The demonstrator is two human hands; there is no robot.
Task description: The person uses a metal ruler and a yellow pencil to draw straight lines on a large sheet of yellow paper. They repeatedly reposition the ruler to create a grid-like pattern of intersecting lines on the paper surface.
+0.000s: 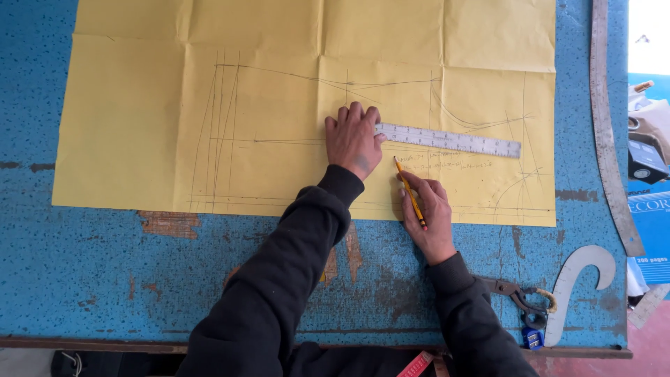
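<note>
A worn blue worktable (105,279), its paint scuffed through to brown in patches, fills the view, and most of its far half is covered by a creased sheet of yellow pattern paper (139,126) marked with pencilled straight lines and curves. The step in hand looks like drafting: a line being ruled or measured on the sheet. The left hand (352,139) lies flat with fingers spread, pinning the left end of a flat metal ruler (453,141) that runs rightward across the paper. The right hand (427,216) is closed round a yellow pencil (410,192), its tip aimed just near of the ruler's edge, though whether it touches the paper is hard to tell. Drawing cleanly would call for firm pressure on the ruler and the tip brought against its edge. At the right lie a long curved metal rule (608,139), a white French curve (576,283) and dark scissors (516,293); beyond the table's right edge are boxes and reddish floor.
</note>
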